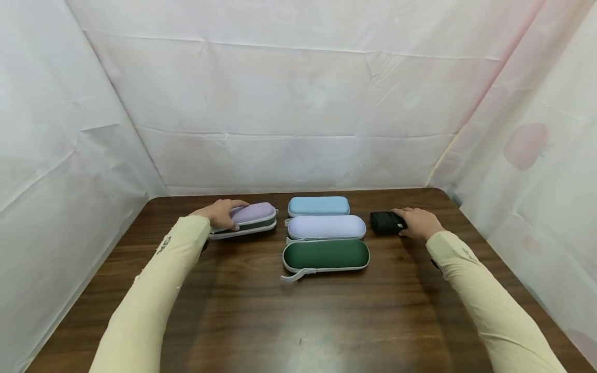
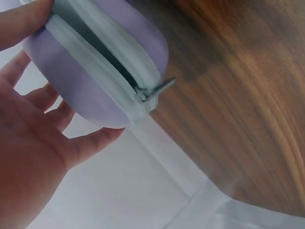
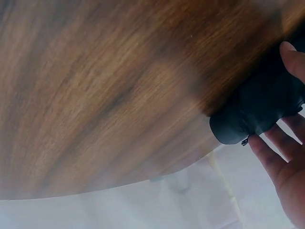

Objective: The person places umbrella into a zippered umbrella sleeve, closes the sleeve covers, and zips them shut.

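Observation:
At the table's far left, my left hand [image 1: 221, 213] holds a lilac zippered case [image 1: 255, 212] from above. The left wrist view has the thumb on one side of the lilac case [image 2: 81, 71] and the fingers against the other. Its zipper is undone, leaving a dark gap between the two halves, and the zipper pull [image 2: 162, 88] sits at the end. Over on the right, my right hand [image 1: 418, 223] grips a black rolled fabric bundle [image 1: 385, 223] that lies on the wood. Thumb and fingers lie on opposite sides of this black bundle [image 3: 257, 105].
Between the hands three closed cases lie in a column: light blue [image 1: 318, 205] at the back, pale lavender [image 1: 326, 227] in the middle, dark green [image 1: 326, 254] in front. A grey strap [image 1: 298, 275] trails from the green one. White sheeting [image 1: 289, 93] surrounds the wooden table [image 1: 261, 311].

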A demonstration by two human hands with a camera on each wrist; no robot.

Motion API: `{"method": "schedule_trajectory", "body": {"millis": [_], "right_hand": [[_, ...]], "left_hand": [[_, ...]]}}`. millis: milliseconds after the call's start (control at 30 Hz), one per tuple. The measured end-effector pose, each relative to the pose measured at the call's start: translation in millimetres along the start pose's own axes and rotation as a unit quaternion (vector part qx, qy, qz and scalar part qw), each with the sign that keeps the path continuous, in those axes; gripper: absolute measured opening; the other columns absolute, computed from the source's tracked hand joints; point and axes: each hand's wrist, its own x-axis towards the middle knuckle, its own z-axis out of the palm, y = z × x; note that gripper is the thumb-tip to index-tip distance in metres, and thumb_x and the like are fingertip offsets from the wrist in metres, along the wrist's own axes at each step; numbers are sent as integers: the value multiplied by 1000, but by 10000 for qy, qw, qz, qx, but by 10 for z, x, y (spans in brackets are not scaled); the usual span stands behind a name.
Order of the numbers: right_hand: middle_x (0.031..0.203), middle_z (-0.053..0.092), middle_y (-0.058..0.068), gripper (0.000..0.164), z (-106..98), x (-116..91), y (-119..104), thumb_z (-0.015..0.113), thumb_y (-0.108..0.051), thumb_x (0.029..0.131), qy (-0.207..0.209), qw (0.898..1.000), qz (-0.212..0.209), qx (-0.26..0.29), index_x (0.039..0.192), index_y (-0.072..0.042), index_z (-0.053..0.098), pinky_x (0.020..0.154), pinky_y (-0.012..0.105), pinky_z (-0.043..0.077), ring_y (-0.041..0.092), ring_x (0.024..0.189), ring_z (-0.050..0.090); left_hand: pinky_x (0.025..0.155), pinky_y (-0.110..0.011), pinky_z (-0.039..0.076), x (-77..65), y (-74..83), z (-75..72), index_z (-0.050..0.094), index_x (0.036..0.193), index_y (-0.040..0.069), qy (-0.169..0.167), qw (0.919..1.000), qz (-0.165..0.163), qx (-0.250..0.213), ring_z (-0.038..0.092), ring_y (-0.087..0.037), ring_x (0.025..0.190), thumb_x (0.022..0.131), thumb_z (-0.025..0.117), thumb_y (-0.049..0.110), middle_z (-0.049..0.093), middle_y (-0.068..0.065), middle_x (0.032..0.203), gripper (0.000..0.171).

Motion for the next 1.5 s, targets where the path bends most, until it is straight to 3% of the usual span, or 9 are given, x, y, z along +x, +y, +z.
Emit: {"method": "schedule_trajectory", "body": {"millis": [300, 600, 833, 1100, 1500], "right_hand": [[131, 50, 28, 73, 7, 41, 23, 77, -23, 80, -44, 9999, 112, -60, 141, 0, 43, 86, 57, 43, 47, 111, 51], [129, 52, 29, 72, 16, 34, 11, 78, -22, 79, -12, 9999, 155, -5, 139, 1, 45, 84, 57, 44, 47, 107, 54], [129, 52, 28, 71, 22, 45, 10, 78, -23, 79, 40, 9998, 174, -40, 138, 1, 47, 84, 56, 44, 46, 107, 54], [125, 54, 29, 71, 50, 52, 29, 80, -24, 77, 132, 9998, 142, -97, 136, 0, 49, 80, 55, 46, 45, 102, 57], [126, 54, 29, 71, 90, 30, 4, 79, -26, 78, 104, 9995, 154, -262, 137, 0, 48, 79, 54, 47, 44, 101, 58]], "left_hand": [[84, -46, 42, -175, 234, -171, 40, 145, 7, 281, 9978, 600, 8, 52, -29, 103, 82, 73, 14, 47, -23, 135, 71], [90, -50, 41, -330, 502, -259, 39, 147, 17, 385, 9966, 667, 308, 46, -30, 114, 84, 72, 23, 45, -17, 138, 72], [88, -47, 42, -433, 782, -278, 40, 146, 20, 419, 9924, 1074, 428, 48, -26, 112, 84, 71, 29, 49, -11, 135, 70], [80, -40, 44, -463, 1069, -163, 40, 146, 26, 314, 9883, 1422, 447, 48, -18, 104, 86, 69, 34, 53, -1, 124, 67], [85, -41, 45, -452, 1512, 172, 42, 145, 25, 268, 9757, 2068, 669, 49, -15, 113, 86, 66, 42, 51, -2, 134, 66]]}}
